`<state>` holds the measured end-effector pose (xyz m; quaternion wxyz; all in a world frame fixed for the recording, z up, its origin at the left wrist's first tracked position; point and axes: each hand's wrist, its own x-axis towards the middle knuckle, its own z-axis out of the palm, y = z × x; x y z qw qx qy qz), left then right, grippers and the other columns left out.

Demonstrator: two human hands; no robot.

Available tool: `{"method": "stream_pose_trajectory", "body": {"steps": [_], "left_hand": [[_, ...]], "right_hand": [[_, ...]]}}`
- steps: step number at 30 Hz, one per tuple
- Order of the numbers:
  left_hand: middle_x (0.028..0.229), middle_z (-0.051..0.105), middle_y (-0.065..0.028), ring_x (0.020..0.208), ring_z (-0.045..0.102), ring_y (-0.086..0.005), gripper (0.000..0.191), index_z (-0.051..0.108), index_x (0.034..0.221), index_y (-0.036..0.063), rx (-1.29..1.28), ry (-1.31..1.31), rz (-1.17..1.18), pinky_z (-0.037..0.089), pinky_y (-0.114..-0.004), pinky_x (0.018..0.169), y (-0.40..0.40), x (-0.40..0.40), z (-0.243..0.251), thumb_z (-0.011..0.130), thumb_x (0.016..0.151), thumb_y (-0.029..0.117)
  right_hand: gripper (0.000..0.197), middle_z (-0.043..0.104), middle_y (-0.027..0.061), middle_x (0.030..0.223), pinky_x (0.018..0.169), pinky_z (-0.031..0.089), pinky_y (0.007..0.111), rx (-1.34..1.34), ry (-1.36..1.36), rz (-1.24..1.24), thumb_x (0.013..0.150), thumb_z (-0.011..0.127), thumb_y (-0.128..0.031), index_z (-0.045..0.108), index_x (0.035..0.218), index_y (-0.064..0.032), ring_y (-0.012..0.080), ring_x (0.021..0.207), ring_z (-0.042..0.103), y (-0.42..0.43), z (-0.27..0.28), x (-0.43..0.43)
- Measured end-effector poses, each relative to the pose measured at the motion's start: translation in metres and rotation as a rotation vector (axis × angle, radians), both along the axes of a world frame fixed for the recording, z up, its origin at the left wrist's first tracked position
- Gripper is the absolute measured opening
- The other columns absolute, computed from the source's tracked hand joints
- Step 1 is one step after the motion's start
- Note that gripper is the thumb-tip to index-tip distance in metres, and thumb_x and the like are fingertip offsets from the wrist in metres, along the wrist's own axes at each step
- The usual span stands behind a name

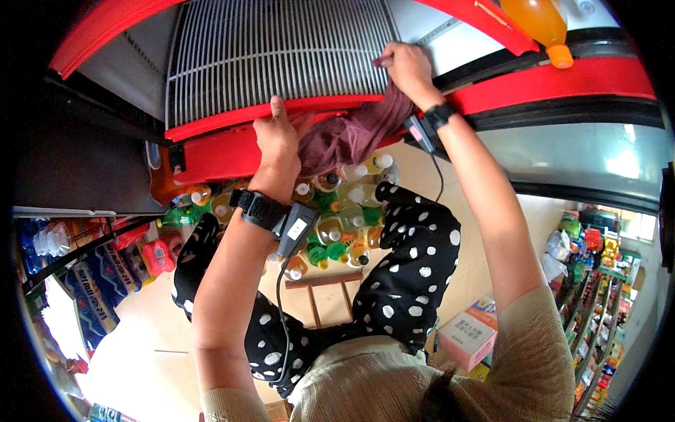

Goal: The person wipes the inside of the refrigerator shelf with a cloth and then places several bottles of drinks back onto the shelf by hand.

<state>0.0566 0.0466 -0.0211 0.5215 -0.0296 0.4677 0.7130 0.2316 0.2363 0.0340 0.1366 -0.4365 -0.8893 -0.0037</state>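
Note:
A white wire shelf [274,58] with a red front edge spans a red-framed display fridge before me. My left hand [276,138] is at the shelf's red front strip [221,120], its thumb resting up over the edge; its other fingers are hidden, and folds of cloth lie right beside it. Near the shelf's right end, my right hand [408,71] grips a dark maroon cloth [353,138]. A twisted tip of the cloth pokes out from the fist over the wires, and the rest drapes down across the red front.
Several drink bottles [337,227] stand on the floor between my knees. An orange drink bottle [538,26] is at the upper right. A pink-and-white carton [468,335] sits by my right leg. Stocked shelves [596,316] line the right; packs [95,290] stand left.

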Motion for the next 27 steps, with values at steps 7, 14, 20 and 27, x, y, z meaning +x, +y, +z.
{"method": "stream_pose_trajectory", "body": {"steps": [7, 14, 20, 27], "left_hand": [[0.103, 0.056, -0.0208, 0.083, 0.066, -0.035, 0.038, 0.043, 0.112, -0.0126, 0.047, -0.005, 0.011, 0.063, -0.041, 0.075, 0.004, 0.003, 0.006, 0.046, 0.099, 0.023], [0.103, 0.056, -0.0207, 0.083, 0.066, -0.0347, 0.04, 0.042, 0.113, -0.013, -0.03, -0.014, 0.009, 0.063, -0.04, 0.075, 0.001, 0.003, 0.011, 0.048, 0.098, 0.024], [0.104, 0.055, -0.0216, 0.08, 0.067, -0.0344, 0.043, 0.041, 0.113, -0.0138, -0.019, 0.021, -0.003, 0.063, -0.04, 0.071, 0.001, 0.002, 0.005, 0.048, 0.098, 0.026], [0.098, 0.057, -0.0215, 0.078, 0.067, -0.0348, 0.046, 0.04, 0.113, -0.0142, 0.048, -0.002, 0.021, 0.063, -0.04, 0.069, 0.006, 0.009, 0.001, 0.047, 0.098, 0.029]], "right_hand": [[0.012, 0.067, 0.0184, 0.09, 0.077, 0.052, 0.048, 0.105, -0.054, -0.088, 0.077, 0.059, -0.011, 0.068, 0.085, -0.0068, 0.0401, 0.086, 0.065, 0.055, -0.006, -0.021], [0.01, 0.067, 0.0136, 0.081, 0.073, 0.051, 0.042, -0.253, -0.237, 0.12, 0.079, 0.066, -0.014, 0.068, 0.086, -0.0074, 0.0325, 0.079, 0.065, 0.014, 0.009, 0.014], [0.008, 0.067, 0.0156, 0.083, 0.077, 0.051, 0.044, -0.144, -0.249, 0.033, 0.077, 0.063, -0.011, 0.069, 0.082, -0.007, 0.0341, 0.084, 0.065, -0.02, 0.021, 0.006], [0.013, 0.068, 0.0171, 0.088, 0.079, 0.051, 0.046, 0.0, -0.118, -0.075, 0.081, 0.061, -0.017, 0.067, 0.089, -0.0083, 0.0377, 0.086, 0.065, 0.055, -0.009, -0.028]]}}
